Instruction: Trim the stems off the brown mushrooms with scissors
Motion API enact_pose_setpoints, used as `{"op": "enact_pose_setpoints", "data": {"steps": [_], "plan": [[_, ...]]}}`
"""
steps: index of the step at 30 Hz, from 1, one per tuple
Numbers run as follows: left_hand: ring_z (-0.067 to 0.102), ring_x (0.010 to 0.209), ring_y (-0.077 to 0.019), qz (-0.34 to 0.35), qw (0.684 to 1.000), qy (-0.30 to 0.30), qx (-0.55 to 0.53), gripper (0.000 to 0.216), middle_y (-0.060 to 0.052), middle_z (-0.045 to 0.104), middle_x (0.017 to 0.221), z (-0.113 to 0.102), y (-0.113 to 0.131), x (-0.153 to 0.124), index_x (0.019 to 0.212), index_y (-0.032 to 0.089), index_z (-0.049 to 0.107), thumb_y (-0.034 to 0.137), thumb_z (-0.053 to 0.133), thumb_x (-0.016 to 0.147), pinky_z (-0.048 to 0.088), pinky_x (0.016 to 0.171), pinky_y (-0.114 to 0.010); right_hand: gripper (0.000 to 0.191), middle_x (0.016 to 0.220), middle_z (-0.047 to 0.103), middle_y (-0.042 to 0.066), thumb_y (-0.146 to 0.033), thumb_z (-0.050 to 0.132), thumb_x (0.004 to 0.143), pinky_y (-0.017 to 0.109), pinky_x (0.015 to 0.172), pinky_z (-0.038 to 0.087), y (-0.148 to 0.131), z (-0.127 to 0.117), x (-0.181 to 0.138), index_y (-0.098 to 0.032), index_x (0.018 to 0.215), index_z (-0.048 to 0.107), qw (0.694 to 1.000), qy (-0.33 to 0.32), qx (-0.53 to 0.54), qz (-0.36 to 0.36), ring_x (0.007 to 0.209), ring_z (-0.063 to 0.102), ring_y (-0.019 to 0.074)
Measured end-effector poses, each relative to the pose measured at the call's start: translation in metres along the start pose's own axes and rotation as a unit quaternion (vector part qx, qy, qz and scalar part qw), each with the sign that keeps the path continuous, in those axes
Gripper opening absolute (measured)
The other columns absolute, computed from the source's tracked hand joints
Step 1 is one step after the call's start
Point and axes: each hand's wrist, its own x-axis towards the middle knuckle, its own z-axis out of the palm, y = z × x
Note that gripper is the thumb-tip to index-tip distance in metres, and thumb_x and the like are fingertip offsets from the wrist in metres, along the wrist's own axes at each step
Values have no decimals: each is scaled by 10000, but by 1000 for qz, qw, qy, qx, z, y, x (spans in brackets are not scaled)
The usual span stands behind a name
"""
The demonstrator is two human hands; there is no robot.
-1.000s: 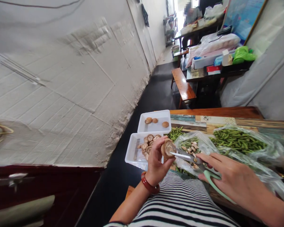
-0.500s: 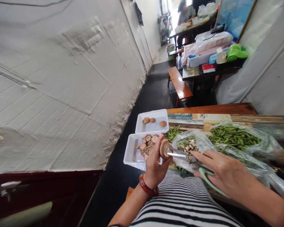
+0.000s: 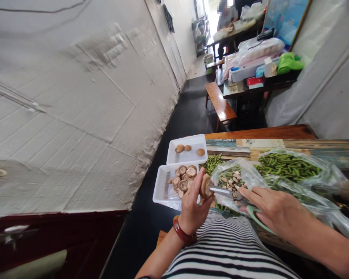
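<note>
My left hand grips a brown mushroom with its underside turned toward the right. Green-handled scissors are in my right hand, their blades closed together and the tips at the mushroom's stem side. Behind my left hand, a white tray holds several mushrooms, mostly underside up. A second white tray beyond it carries a few mushrooms cap up. Under the scissors lies a clear plastic bag with cut stem pieces in it.
Green pods fill a plastic bag on the table at the right, and more pods lie beside the trays. A wooden bench and a laden table stand farther off. A person sits at the back. A white wall runs along the left.
The scissor blades have closed from slightly apart, and the handles have come together. The mushroom has tilted, so less of its underside shows.
</note>
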Motion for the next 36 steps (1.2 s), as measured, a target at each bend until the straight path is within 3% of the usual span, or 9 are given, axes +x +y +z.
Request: {"op": "enact_pose_setpoints", "data": {"steps": [8,12,15,19,24,32,36], "plan": [[588,1400,-315,-97,984,-6,-147,821,-141,538,1583,7,-8,-7,1603,279,403,187,770,875,510,1171,-447,512,858,783,47,7,485,738,284,575,571,9,16,-9,-173,1176,679,1000,13,-7,-4,680,749,188],[566,1420,-328,-122,972,2,-199,802,-161,526,1589,10,-10,-9,1596,259,416,237,779,881,505,1172,-465,472,848,764,22,-24,515,798,309,582,573,9,17,-12,-188,1212,671,1000,9,-1,19,667,733,192],[565,1422,-316,-121,973,12,-199,796,-152,534,1584,12,-11,-8,1593,274,417,221,772,883,515,1163,-453,409,950,792,41,-99,633,842,307,660,606,7,12,-10,-196,1237,676,998,-42,31,44,777,768,202],[561,1427,-306,-108,981,18,-162,802,-148,553,1568,14,-11,-7,1592,278,417,192,773,878,494,1184,-446,441,929,790,24,-221,815,785,311,677,614,5,4,-6,-215,1214,713,984,-108,98,104,764,768,207],[554,1434,-303,-99,986,20,-132,810,-150,556,1565,13,-11,-5,1598,272,402,187,769,881,484,1194,-443,436,937,778,35,-253,807,815,330,737,615,7,-5,-2,-213,1242,731,965,-173,134,147,781,756,212],[554,1432,-313,-120,975,10,-188,797,-175,529,1583,13,-10,-6,1591,243,404,244,776,886,512,1164,-442,486,995,775,40,-225,807,810,332,753,604,9,-8,0,-242,1288,717,967,-166,133,140,825,759,216],[539,1447,-309,-129,977,18,-168,780,-180,531,1579,15,-9,-7,1594,236,390,250,754,904,489,1186,-452,485,949,772,35,-279,800,822,342,739,601,7,-7,2,-241,1298,711,957,-186,162,153,782,751,217]]}}
